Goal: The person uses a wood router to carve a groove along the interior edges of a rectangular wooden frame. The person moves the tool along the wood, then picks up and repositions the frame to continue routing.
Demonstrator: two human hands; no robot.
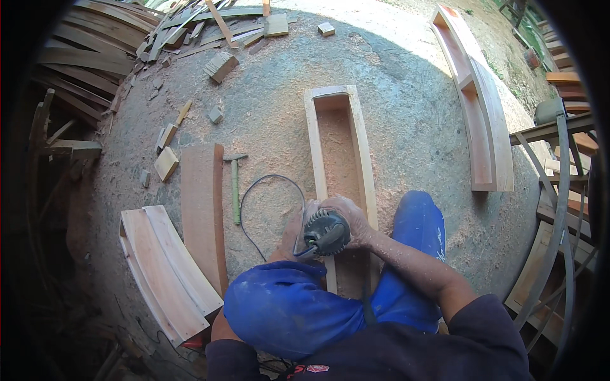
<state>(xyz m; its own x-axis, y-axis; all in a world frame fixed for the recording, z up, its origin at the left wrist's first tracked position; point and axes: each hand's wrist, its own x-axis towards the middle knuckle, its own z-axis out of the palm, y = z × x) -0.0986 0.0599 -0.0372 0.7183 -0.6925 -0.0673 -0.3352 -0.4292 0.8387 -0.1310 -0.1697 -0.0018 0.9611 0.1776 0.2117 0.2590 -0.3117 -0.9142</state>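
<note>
A corded power tool with a round, black, vented end stands over a long, narrow wooden box frame. My right hand wraps round its far and right side, fingers closed. On the left, my left hand closes against the tool too, its fingers partly hidden behind the housing. The tool's working end is out of sight beneath it. A black cable loops out over the floor to the left. The frame lies between my legs, its near end running under me, with wood dust inside.
A hammer with a green handle lies beside a wide brown board. Curved wooden boxes stand at left and far right. Offcuts and a heap of planks lie at the far left. Metal bars rise at right.
</note>
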